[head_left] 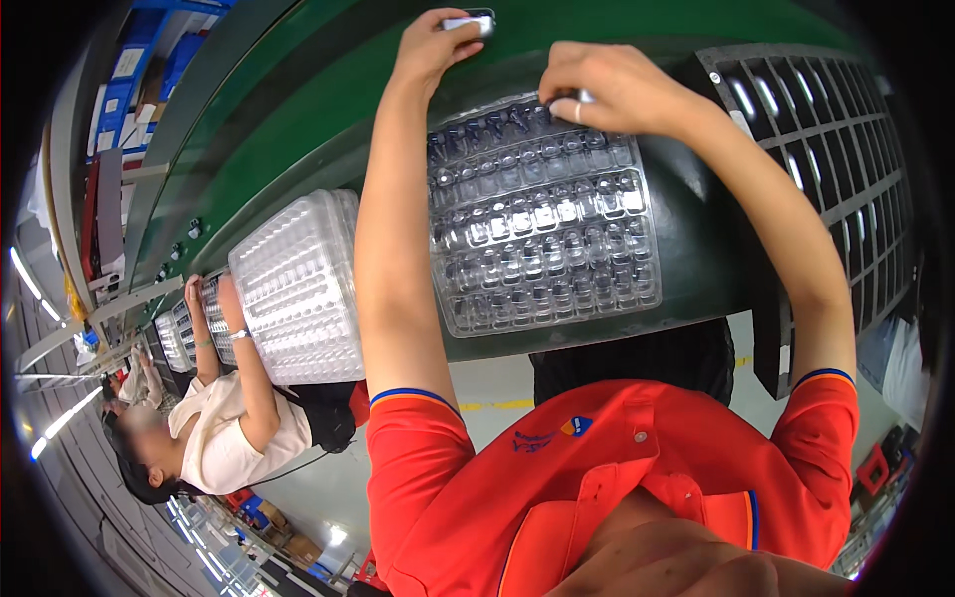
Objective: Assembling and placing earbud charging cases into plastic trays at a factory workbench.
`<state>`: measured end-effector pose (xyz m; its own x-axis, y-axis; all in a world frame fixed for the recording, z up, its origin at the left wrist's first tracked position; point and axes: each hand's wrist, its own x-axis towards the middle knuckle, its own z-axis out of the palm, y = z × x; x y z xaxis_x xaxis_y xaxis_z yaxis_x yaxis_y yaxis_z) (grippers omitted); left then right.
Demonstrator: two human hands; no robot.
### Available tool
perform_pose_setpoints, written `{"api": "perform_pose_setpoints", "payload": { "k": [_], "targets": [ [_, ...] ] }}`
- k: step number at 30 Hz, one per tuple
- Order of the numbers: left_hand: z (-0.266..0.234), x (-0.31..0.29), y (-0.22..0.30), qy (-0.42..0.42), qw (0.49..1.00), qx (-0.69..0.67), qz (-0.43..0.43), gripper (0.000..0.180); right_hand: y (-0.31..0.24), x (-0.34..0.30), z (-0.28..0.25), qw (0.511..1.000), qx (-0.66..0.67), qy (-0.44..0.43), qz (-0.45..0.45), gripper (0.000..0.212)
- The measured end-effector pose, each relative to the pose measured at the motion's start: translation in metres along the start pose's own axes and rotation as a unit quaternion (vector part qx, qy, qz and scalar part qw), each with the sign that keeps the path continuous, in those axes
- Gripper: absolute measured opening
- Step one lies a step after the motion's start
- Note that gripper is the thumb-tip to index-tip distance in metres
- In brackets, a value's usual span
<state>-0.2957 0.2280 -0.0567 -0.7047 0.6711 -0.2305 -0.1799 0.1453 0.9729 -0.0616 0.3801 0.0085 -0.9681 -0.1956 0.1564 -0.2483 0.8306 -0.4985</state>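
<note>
My left hand (435, 45) reaches far over the green bench and is closed on a small shiny rectangular piece (481, 22) with a dark edge. My right hand (609, 88) pinches a small dark piece (570, 99) with a bright face at the far right of a clear plastic blister tray (652, 284). Small dark parts (497, 123) fill much of the tray's far row. The nearer rows show bare moulded pockets. My fingers partly cover the dark piece, so its kind cannot be made out.
At right stands a dark compartment rack (834, 139) holding glossy pieces. A stack of clear trays (298, 289) sits left of my left forearm. Beyond it a co-worker in a pale top (234, 428) works at the same green bench (269, 129). Small dark parts (177, 251) lie there.
</note>
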Motion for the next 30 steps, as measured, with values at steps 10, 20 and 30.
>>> {"api": "perform_pose_setpoints", "payload": {
  "k": [10,20,30],
  "targets": [
    [0.004,0.005,-0.008,0.143,0.824,0.532,0.135,0.057,-0.010,-0.005,0.020,0.994,-0.004,0.106,0.041,0.026],
    [0.158,-0.174,0.052,-0.054,0.973,0.145,0.170,0.046,-0.051,-0.055,-0.030,0.731,0.590,0.219,0.265,0.038],
    [0.159,-0.176,0.049,-0.119,0.985,-0.067,0.104,0.032,-0.041,-0.112,-0.030,0.862,0.429,0.242,0.120,0.046]
  ]
}}
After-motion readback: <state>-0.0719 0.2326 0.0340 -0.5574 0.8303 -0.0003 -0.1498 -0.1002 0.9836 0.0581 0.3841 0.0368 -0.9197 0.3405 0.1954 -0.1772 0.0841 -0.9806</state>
